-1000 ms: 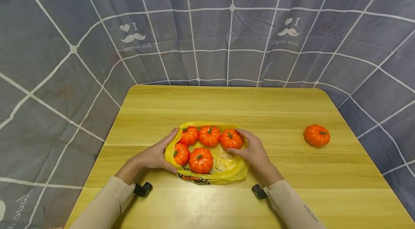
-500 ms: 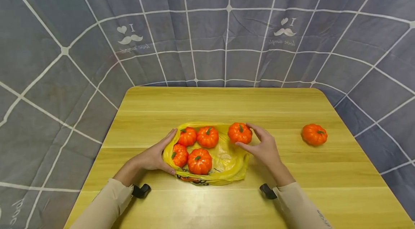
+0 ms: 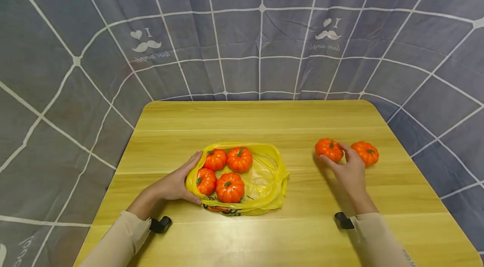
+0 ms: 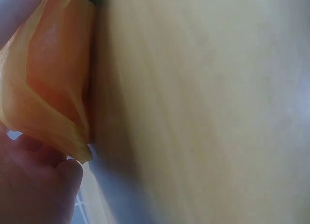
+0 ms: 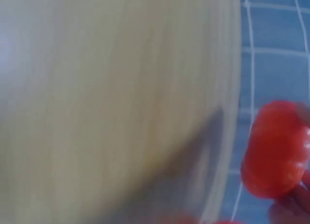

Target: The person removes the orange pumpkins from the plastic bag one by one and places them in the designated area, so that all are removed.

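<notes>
Small orange toy pumpkins with green stems fill the left part of a yellow plastic bag (image 3: 266, 174), whose mouth is spread wide on the table. Around the bag's left edge, my left hand (image 3: 172, 183) holds the plastic, thumb at the near side. One of the pumpkins inside (image 3: 230, 188) sits closest to me. To the right of the bag, my right hand (image 3: 351, 176) grips another toy pumpkin (image 3: 327, 150) between thumb and fingers, above the table. In the right wrist view this held pumpkin (image 5: 276, 149) appears at the right edge, the hand mostly cut off.
A loose toy pumpkin (image 3: 366, 154) rests on the wooden table (image 3: 242, 124), just beyond my right hand. Grey curtains with white grid lines (image 3: 242, 48) hang behind and beside the table.
My right hand has lifted a pumpkin out of the bag's right side and carried it rightward, near the loose pumpkin. My left hand stays at the bag's left edge.
</notes>
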A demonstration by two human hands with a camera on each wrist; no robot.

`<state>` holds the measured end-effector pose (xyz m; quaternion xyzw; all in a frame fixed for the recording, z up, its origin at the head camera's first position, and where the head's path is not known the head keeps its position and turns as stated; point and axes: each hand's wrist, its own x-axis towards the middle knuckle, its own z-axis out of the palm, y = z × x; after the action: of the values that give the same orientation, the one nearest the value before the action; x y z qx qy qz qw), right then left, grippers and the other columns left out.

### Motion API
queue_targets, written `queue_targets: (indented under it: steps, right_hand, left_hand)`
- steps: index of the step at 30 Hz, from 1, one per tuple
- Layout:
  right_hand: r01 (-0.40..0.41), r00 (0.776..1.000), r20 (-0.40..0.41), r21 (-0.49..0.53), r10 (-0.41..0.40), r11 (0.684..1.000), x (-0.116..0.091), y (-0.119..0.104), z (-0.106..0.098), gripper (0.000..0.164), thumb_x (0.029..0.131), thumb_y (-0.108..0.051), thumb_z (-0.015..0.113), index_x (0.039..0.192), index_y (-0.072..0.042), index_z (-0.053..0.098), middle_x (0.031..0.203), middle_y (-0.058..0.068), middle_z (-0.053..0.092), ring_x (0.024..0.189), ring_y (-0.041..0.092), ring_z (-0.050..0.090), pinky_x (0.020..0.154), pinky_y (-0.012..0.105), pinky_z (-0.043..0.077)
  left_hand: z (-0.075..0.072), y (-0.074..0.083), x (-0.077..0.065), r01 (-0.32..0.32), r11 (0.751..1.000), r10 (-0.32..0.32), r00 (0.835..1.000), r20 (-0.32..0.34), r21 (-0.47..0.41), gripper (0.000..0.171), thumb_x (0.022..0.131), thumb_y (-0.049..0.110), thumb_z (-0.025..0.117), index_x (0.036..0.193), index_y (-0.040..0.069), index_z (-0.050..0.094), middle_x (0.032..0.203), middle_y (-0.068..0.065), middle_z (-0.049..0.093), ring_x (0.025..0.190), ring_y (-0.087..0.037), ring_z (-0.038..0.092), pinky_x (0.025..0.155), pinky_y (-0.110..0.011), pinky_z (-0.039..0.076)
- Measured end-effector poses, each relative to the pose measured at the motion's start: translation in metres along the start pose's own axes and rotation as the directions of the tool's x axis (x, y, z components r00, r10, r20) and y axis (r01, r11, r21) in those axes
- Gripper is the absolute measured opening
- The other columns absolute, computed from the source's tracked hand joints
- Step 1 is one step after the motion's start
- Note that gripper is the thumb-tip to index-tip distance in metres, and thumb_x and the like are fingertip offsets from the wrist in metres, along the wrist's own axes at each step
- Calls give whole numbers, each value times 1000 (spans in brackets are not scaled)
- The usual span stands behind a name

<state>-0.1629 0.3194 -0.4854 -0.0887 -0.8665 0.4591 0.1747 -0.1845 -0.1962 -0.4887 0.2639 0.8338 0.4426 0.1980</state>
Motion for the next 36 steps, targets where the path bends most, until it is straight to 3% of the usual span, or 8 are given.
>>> queue_targets:
  steps: [4,9,15,22,25,29,32,36]
  right_hand:
    - [-67,998,11,-67,68,996,3,16,-14,78,87,-31,82,147,3,47,142,29,50,129,45,48,104,58,39]
    - [-40,999,-20,-170,37,985,8,27,-18,74,87,-29,82,143,7,49,137,32,54,122,50,51,100,61,42]
    - [-43,999,-2,-171,43,984,9,25,-16,75,86,-25,83,144,7,47,138,34,52,124,53,49,102,63,40]
    - [-52,999,-18,-126,51,991,7,18,-19,91,81,-26,87,153,2,38,144,31,47,128,50,47,104,60,40]
    - [1,999,-53,-107,-7,994,6,7,-18,96,76,-28,91,153,0,40,144,29,49,129,48,47,105,60,38]
    - [137,988,-57,-89,-143,987,2,-12,-6,97,69,-25,96,149,0,46,145,23,51,133,45,46,107,59,37]
    - [253,967,18,-47,-253,966,-7,-28,12,96,66,-22,97,146,2,49,145,21,52,131,44,48,105,59,39]
    - [373,909,189,29,-371,928,-26,-51,45,97,63,-24,98,143,4,52,142,23,54,124,47,54,100,59,44]
  left_hand:
    - [1,1,-1,5,1000,-5,1000,0,5,140,64,28,98,164,16,0,167,-17,-8,152,-36,-7,116,-63,4]
    - [3,3,-2,1,1000,-1,1000,-2,-1,139,65,25,97,163,15,0,167,-17,-9,151,-36,-9,116,-64,2]
    - [6,7,-5,8,1000,-8,1000,-15,3,138,66,25,97,163,13,0,167,-18,-9,151,-38,-9,115,-64,2]
    - [8,10,-6,17,1000,-17,1000,-14,21,139,65,28,97,163,14,1,166,-19,-9,151,-38,-9,115,-64,2]
    - [9,10,-5,16,999,-16,1000,-17,28,139,65,28,97,163,14,1,166,-19,-8,151,-38,-8,115,-64,3]
    - [9,10,-5,16,999,-15,1000,-20,37,138,65,29,97,163,14,1,166,-20,-7,151,-38,-8,116,-64,3]
    - [9,10,-6,21,999,-20,1000,-15,41,139,65,29,97,163,13,0,166,-20,-8,151,-38,-8,116,-63,3]
    - [10,10,-6,17,998,-17,1000,-11,55,140,65,30,97,163,11,-1,166,-20,-9,151,-38,-8,116,-63,4]
